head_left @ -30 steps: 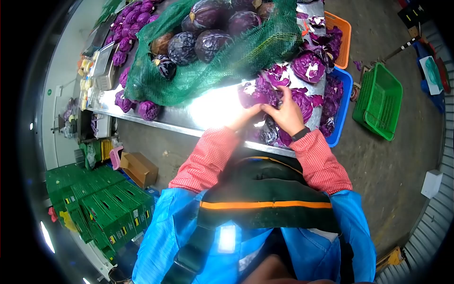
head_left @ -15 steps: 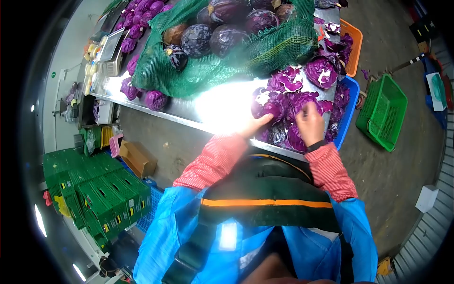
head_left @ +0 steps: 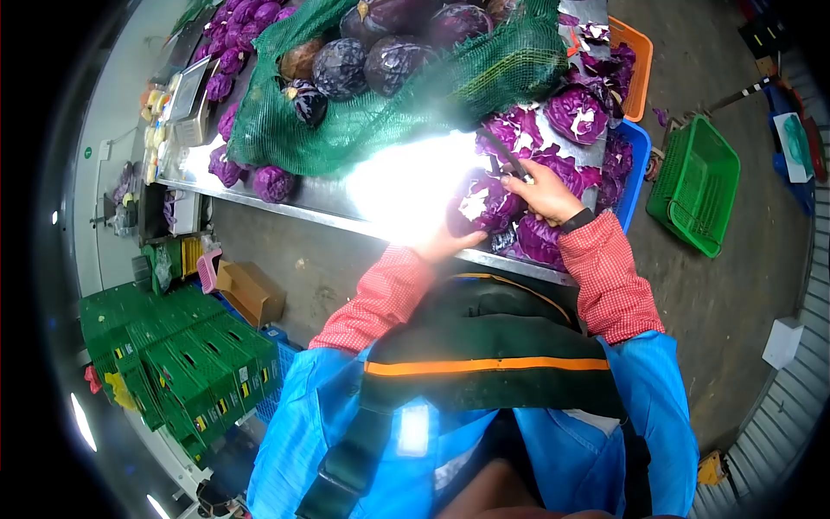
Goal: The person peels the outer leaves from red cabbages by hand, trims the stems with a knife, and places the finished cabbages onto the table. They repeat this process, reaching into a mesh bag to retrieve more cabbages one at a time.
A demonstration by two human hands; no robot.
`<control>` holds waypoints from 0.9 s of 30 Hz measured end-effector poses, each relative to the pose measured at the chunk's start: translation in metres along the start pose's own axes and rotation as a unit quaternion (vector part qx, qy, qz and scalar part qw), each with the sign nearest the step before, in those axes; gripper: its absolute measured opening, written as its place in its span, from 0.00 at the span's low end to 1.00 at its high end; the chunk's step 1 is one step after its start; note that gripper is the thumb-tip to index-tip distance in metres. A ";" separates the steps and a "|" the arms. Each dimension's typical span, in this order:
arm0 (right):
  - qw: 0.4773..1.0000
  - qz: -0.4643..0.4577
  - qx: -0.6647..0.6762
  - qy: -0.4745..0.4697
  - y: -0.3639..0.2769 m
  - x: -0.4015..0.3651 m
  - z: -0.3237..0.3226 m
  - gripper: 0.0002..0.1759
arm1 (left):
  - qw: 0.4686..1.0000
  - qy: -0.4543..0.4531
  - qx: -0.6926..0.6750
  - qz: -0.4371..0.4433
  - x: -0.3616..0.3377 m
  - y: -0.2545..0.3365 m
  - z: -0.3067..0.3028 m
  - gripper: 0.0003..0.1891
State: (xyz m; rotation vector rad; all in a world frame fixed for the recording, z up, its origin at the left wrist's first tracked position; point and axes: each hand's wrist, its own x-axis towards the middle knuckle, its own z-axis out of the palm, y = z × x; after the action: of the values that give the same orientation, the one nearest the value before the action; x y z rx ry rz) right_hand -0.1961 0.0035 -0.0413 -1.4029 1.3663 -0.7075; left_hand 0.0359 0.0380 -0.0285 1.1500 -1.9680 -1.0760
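Note:
My left hand [head_left: 443,242] is wrapped round the near left side of a red cabbage [head_left: 494,208], thumb along its bottom edge. A pale cut patch shows on the cabbage. In my right hand [head_left: 549,194] is a dark, slim, slightly curved knife [head_left: 501,149], pointing up and left above the cabbage. Loose purple leaves [head_left: 540,242] lie beside and under the right wrist, near the edge of the metal table [head_left: 333,206]. Another trimmed red cabbage [head_left: 577,114] sits farther back.
A green mesh sack [head_left: 285,147] with several dark cabbages covers the table's middle. Peeled cabbages [head_left: 273,183] and a scale [head_left: 188,95] are at left. Blue [head_left: 638,164] and orange crates [head_left: 641,69] stand along the right edge; a green basket [head_left: 700,186] is on the floor.
My right hand has moved up and left from the loose leaves, and the knife now shows in it. My left hand and its cabbage have shifted slightly left and nearer. The whole view has shifted slightly.

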 end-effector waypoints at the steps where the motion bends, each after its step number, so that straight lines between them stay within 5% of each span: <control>1: 0.993 -0.095 -0.046 0.051 0.018 0.007 0.010 0.24 | 1.000 0.001 0.010 -0.005 -0.001 -0.002 0.001 0.55; 3: 0.990 -0.103 -0.076 0.067 0.037 0.010 0.014 0.22 | 0.998 -0.010 0.052 -0.028 -0.001 -0.006 0.002 0.54; 6: 0.995 0.075 -0.060 0.004 -0.021 -0.003 -0.002 0.24 | 1.000 -0.002 0.021 -0.016 0.005 0.000 0.007 0.54; 10: 0.985 0.144 -0.037 0.083 0.003 0.002 0.009 0.23 | 0.999 0.011 -0.027 0.015 0.009 0.002 0.011 0.54; 11: 0.987 0.049 -0.085 0.125 0.043 0.013 0.019 0.23 | 0.999 0.020 -0.029 0.034 0.011 0.004 0.011 0.54; 14: 0.988 0.124 0.033 0.090 0.020 0.010 0.014 0.22 | 0.999 0.006 -0.035 -0.032 0.002 0.000 0.004 0.54; 19: 0.957 0.014 -0.202 0.207 0.028 0.018 0.024 0.17 | 0.964 -0.006 -0.222 -0.148 0.010 -0.033 -0.007 0.50; 23: 0.964 0.044 -0.204 0.164 -0.027 0.000 0.007 0.27 | 0.953 -0.012 -0.265 -0.149 0.019 -0.041 -0.013 0.48; 25: 0.964 -0.121 -0.173 0.163 -0.050 -0.003 0.005 0.30 | 0.964 -0.013 -0.234 -0.127 0.022 -0.045 -0.013 0.48; 27: 0.953 -0.162 -0.239 0.090 -0.074 -0.010 0.004 0.30 | 0.973 -0.018 -0.200 -0.115 0.024 -0.043 -0.012 0.49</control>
State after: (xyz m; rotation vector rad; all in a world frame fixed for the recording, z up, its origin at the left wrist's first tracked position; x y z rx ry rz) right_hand -0.1677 0.0029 0.0276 -2.0221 1.5319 -0.7590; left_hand 0.0520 0.0002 -0.0575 1.1538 -1.5668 -1.5395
